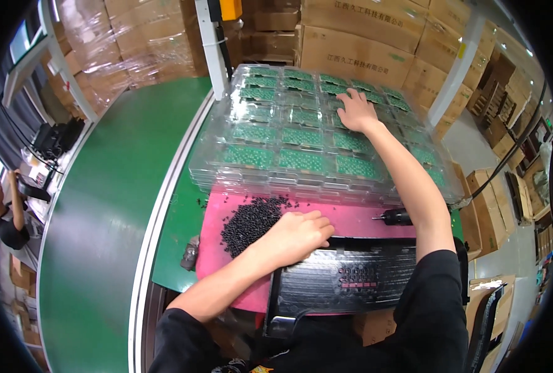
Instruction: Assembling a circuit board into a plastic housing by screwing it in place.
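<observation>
My right hand (356, 113) reaches over a stack of clear plastic trays (220, 177). Its fingers are apart, with the tips at a green circuit board (332, 89) in a far row. Several more green boards sit in the tray's compartments. My left hand (298, 236) is closed, its fingers curled at the upper left edge of a black plastic housing (313, 283); what they hold, if anything, is hidden. Beside that hand, a heap of small black screws (245, 227) lies on a pink mat (351, 214).
A black electric screwdriver (396, 216) lies on the mat near my right forearm. Left of the bench runs a green conveyor belt (102, 217) with a metal rail (164, 205). Cardboard boxes (357, 56) stand behind the trays. Another person (15, 214) works at the far left.
</observation>
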{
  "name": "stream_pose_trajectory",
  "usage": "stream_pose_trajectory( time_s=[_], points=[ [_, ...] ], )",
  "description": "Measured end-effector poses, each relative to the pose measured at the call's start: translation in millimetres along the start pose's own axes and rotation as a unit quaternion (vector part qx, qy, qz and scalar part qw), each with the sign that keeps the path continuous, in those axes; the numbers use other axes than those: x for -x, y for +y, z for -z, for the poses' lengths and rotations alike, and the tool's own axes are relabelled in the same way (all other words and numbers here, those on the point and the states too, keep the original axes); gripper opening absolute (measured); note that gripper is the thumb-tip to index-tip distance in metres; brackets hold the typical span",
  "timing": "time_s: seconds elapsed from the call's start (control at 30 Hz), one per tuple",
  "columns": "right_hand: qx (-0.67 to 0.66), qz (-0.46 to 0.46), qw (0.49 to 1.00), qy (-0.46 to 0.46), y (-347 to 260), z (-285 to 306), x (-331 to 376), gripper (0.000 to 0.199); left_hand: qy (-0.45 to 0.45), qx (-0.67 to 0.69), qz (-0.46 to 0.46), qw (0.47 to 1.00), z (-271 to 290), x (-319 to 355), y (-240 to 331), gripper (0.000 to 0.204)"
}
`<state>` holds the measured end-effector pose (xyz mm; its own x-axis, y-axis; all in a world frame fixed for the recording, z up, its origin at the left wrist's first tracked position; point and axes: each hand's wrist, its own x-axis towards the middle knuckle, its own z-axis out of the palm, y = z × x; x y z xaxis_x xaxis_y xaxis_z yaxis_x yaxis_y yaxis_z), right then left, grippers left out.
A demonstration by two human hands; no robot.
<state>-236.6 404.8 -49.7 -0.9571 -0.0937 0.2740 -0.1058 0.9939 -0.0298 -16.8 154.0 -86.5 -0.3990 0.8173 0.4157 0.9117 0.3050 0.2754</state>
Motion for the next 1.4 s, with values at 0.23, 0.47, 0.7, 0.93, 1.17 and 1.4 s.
stream_pose_trajectory(
  time_s=[0.23, 0.47, 0.7, 0.93, 1.17, 1.4],
  points=[
    [0.023, 0.053, 0.998, -0.017, 11, -33, -38, 0.052, 0.003, -0.020, -0.007, 1.000, -1, 1, -2, 0.017],
    [-0.052, 0.207, 0.969, 0.123, 19, 19, 26, 0.051, -0.003, -0.029, -0.007, 1.000, 8, -1, -5, 0.018],
    [-0.030, 0.359, 0.932, 0.033, -39, 124, 201, 0.057, 0.331, -0.079, 0.110, 0.934, 29, -10, 17, 0.064],
    [-0.044, 0.326, 0.934, 0.136, -41, 127, 278, 0.068, 0.188, 0.174, 0.164, 0.952, 24, -10, 44, 0.037],
    [-0.141, 0.237, 0.940, 0.200, -17, 110, 310, 0.060, 0.109, 0.436, 0.172, 0.876, 16, -9, 47, 0.037],
    [-0.294, 0.177, 0.931, 0.124, -1, 93, 341, 0.056, 0.013, 0.358, 0.167, 0.918, 10, -9, 53, 0.061]
  ],
)
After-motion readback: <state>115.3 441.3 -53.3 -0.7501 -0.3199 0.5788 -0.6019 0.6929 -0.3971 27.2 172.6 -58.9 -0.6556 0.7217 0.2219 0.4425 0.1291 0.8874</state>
